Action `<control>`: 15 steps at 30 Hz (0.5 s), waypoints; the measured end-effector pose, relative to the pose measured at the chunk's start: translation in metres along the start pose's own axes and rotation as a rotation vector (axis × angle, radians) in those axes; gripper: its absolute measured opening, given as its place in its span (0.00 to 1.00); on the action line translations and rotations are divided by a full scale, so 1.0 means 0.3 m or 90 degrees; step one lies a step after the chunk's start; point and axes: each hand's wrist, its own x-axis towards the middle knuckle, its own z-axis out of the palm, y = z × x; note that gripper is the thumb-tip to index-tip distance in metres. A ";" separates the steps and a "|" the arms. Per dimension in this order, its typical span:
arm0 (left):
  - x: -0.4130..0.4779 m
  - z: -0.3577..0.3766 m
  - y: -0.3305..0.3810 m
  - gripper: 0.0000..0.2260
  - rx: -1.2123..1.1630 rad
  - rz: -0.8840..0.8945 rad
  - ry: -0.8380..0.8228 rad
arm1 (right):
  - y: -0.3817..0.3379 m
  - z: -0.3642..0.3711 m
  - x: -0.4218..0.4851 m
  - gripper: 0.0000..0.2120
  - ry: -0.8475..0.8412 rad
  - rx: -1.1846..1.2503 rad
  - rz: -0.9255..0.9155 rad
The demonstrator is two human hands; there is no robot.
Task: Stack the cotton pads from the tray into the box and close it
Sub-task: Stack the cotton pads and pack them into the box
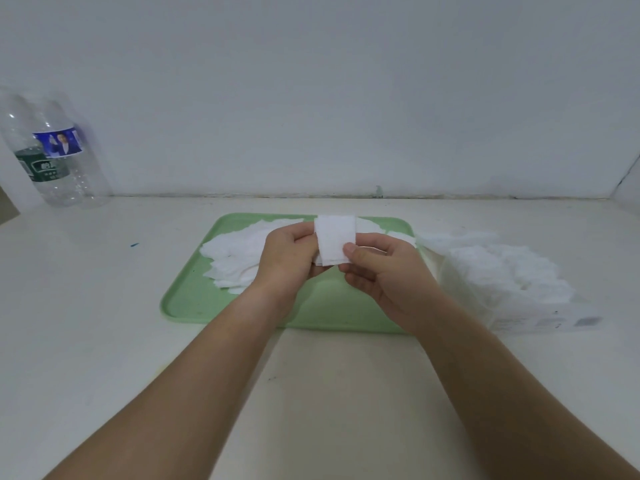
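i have both hands raised over the far half of the green tray (194,299), working one small stack of cotton pads (335,242) between them. my left hand (287,258) curls round the stack's left edge, and my right hand (384,271) pinches its lower right corner with the thumb on the front face. neither holds anything else. the stack stands upright, clear of the tray. the loose pads (235,258) lie in a fanned heap on the tray's left and far side. the box (540,320) sits on the surface (86,306) just right of the tray, with pads heaped in it.

these pads look featherlight, soft and floppy, and i expect the layers to slide on one another. i'd hold the stack by its flat faces, thumb against fingers, squeezing gently, not by one corner where sheets could peel away.

white on white makes much of this hard to read. i cannot count the pads in the stack, and my left fingers are hidden behind it. i cannot find the box's lid, or tell box wall from pads. a clear bottle (52,150) at far left is cut off by the frame.
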 end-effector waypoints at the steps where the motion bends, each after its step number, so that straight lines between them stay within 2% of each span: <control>1: 0.000 0.000 -0.001 0.09 -0.003 -0.001 -0.007 | 0.001 0.000 0.001 0.11 0.009 -0.005 0.001; 4: -0.003 0.005 -0.002 0.10 -0.018 -0.007 -0.020 | 0.001 0.001 0.002 0.12 0.031 -0.006 0.008; 8: 0.001 0.009 -0.004 0.10 -0.041 -0.018 -0.025 | 0.006 -0.002 0.005 0.07 0.063 -0.015 0.010; 11: 0.007 0.008 -0.008 0.11 -0.056 -0.035 -0.014 | 0.006 -0.004 0.009 0.08 0.091 -0.024 0.008; 15: 0.012 0.014 -0.002 0.15 -0.096 -0.071 0.004 | 0.009 -0.008 0.012 0.06 0.127 -0.100 -0.023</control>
